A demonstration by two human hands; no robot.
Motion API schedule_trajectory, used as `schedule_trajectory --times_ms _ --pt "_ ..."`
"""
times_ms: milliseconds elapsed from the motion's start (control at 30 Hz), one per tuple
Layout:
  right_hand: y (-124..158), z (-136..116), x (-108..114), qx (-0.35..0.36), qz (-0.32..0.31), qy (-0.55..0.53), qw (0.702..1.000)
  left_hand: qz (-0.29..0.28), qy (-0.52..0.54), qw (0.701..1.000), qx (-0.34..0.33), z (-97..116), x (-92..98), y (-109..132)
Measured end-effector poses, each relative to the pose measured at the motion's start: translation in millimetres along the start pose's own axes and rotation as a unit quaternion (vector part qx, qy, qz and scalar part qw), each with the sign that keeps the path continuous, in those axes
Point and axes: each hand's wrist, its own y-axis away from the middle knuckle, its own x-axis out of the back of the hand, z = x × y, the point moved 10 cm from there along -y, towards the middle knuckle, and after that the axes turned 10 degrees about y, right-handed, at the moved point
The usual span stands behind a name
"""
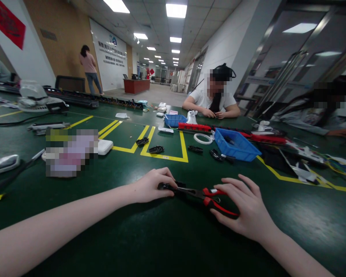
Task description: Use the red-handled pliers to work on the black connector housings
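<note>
My right hand [245, 207] holds a pair of long-nose pliers [206, 196] with red and black handles, its fingers around the spread handles. The plier jaws point left and reach a small black part [167, 187]. My left hand [158, 184] pinches that part between thumb and fingers, just above the green table [150, 238]. Fingers cover much of the part, so its exact kind is hidden. Beyond my hands lie similar small black parts [156, 149], some within yellow tape outlines.
A blue bin [236, 144] with dark pieces stands at the right, a smaller blue bin [175, 120] farther back. A white tape ring [203, 139] lies beside red strips [194, 127]. A white box [105, 147] sits left. A person [215, 100] sits across the table.
</note>
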Motion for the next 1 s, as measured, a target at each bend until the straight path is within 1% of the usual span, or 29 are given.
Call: schedule_trajectory --times_ms 100,167,400,633,767,867,1000 --pt "0 -4 6 0.033 0.023 0.041 0.998 -0.001 -0.001 1.000 -0.003 0 -0.4 0" --pt "0 -6 8 0.042 0.033 0.055 0.997 -0.002 -0.002 1.000 -0.006 0 -0.8 0" --pt "1 -9 9 0.048 0.041 0.069 0.996 -0.005 0.004 1.000 -0.019 1 -0.8 0" --pt "-1 -13 16 0.057 0.055 0.079 0.994 -0.007 0.003 1.000 -0.029 3 -1.4 1" --pt "-3 -8 12 0.037 0.036 0.048 0.998 -0.006 -0.005 1.000 -0.017 2 -1.2 1" --pt "-3 -5 1 0.024 -0.001 0.026 0.999 -0.003 -0.006 1.000 -0.007 1 -0.4 1" --pt "-2 -4 -10 0.013 -0.048 0.035 0.998 -0.001 -0.010 1.000 -0.002 1 -0.1 1"
